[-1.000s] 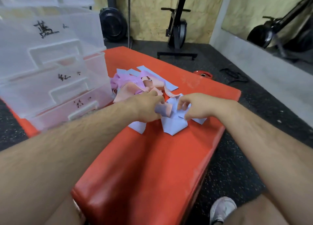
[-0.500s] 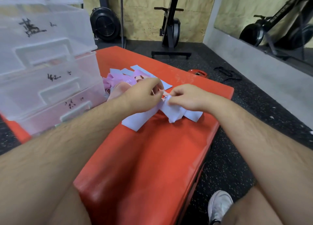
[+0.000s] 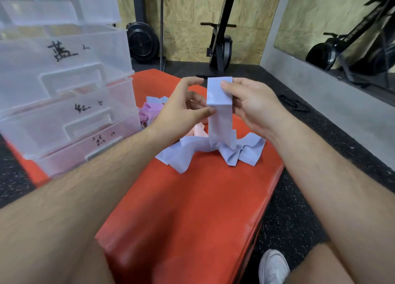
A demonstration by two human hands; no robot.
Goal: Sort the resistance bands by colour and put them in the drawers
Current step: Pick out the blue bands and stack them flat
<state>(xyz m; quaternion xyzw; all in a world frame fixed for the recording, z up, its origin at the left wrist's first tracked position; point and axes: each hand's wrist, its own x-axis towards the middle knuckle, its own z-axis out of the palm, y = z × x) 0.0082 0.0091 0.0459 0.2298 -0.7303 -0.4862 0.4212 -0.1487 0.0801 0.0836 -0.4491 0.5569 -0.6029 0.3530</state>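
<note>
At the far left a stack of drawers [image 3: 64, 91] stands on the left rear corner of the red pad [image 3: 192, 208]. The frame cuts off its top and left side. It is frosted, translucent plastic with moulded handles. Black handwritten marks on the drawer fronts are too smeared to read, and a pink haze shows through the lower fronts.

Just right of it, near the pad's rear edge, lie crumpled purple bands [image 3: 149, 110], half hidden behind the left hand [image 3: 181, 110]. That hand is curved, its thumb tip against the lower fold of the blue band [image 3: 219, 93]. Its forefinger arches toward the band's upper left corner, and whether it touches there is hard to tell. A peach band [image 3: 198, 130] peeks out below the wrist.

The blue band is thin, matte and flat, doubled over and held upright above the middle of the pad. Its tail drops into a rumpled heap of blue bands [image 3: 188, 155] lying there.

The right hand [image 3: 252, 104] pinches the band's top, thumb in front and fingers hidden behind.

The pad is glossy and creased, and it sits on a black speckled floor [image 3: 299, 198]. A white shoe [image 3: 273, 266] is cut off by the bottom edge. Behind stand a black exercise machine [image 3: 220, 37] and chipboard walls, with a mirror [image 3: 342, 27] at right.
</note>
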